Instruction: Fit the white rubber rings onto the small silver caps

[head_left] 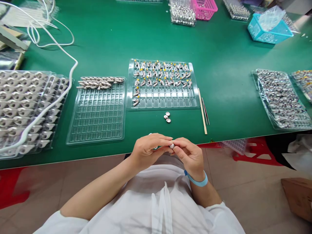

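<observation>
Both hands meet at the table's front edge, pinching one small white-and-grey part (pixel 172 146) between them. My left hand (pixel 149 148) has its fingertips closed on the part's left side. My right hand (pixel 191 154), with a blue band at the wrist, grips it from the right. The fingers hide most of the part. Just beyond the hands lie three small round cap-like pieces (pixel 168 120). Behind these is a clear tray (pixel 168 103) with rows of small grey curved parts with yellow bits. Another clear tray (pixel 97 117) on the left holds grey elongated pieces along its far side.
A wooden stick (pixel 202 112) and tweezers (pixel 206 111) lie right of the middle tray. Stacked trays of grey shells (pixel 26 104) stand far left, crossed by a white cable (pixel 70 73). Filled trays (pixel 285 97), a blue basket (pixel 264 34) and a pink basket (pixel 204 11) are farther off.
</observation>
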The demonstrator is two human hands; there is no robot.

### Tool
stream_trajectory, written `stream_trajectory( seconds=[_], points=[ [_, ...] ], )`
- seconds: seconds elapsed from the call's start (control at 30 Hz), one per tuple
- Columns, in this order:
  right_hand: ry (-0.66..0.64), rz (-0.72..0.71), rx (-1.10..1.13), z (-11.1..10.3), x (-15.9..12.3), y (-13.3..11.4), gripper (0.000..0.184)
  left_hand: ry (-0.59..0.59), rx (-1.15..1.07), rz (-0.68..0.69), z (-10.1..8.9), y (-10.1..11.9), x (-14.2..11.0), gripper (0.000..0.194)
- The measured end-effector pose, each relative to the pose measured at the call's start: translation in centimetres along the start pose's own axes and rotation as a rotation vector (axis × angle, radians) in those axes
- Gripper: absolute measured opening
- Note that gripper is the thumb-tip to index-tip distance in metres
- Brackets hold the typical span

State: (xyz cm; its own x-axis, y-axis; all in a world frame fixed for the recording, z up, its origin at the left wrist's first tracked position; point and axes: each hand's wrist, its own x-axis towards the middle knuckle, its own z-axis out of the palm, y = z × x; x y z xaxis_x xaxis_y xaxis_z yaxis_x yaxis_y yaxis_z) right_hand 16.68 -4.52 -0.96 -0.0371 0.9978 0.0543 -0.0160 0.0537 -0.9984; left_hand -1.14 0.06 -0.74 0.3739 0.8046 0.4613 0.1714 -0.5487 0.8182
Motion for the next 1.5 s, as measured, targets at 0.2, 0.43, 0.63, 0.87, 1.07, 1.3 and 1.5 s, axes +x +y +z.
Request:
stream_trajectory(
  seconds=[0.2,0.43,0.63,0.87,1.07,1.3,1.5],
  points=[
    [0.010,0.036,-0.004,0.02,-0.02,-0.18,0.014,0.014,0.118,0.101,-0.29,-0.25,-0.27,0.014],
    [0.015,0.069,0.086,0.09,-0.12,0.23,0.015,0.030,0.091,0.133,-0.29,-0.04,-0.10,0.016],
    [0.010,0.074,0.085,0.00,-0.12,0.45,0.017,0.030,0.148,0.131,-0.18,0.18,-0.26,0.016],
    [0.017,0.063,0.076,0.10,0.04,0.40,0.017,0.031,0.163,0.126,-0.07,0.10,-0.47,0.016],
    [0.015,0.033,0.067,-0.06,-0.01,0.61,0.017,0.020,0.153,0.137,-0.16,0.11,-0.35,0.015],
    [-0.038,-0.027,-0.044,-0.49,-0.03,0.48,0.021,-0.001,0.125,0.170,-0.20,-0.16,-0.36,0.019],
    [-0.062,-0.060,-0.157,-0.88,-0.11,0.41,0.023,-0.014,0.150,0.179,-0.29,-0.04,-0.31,0.017]
  ],
)
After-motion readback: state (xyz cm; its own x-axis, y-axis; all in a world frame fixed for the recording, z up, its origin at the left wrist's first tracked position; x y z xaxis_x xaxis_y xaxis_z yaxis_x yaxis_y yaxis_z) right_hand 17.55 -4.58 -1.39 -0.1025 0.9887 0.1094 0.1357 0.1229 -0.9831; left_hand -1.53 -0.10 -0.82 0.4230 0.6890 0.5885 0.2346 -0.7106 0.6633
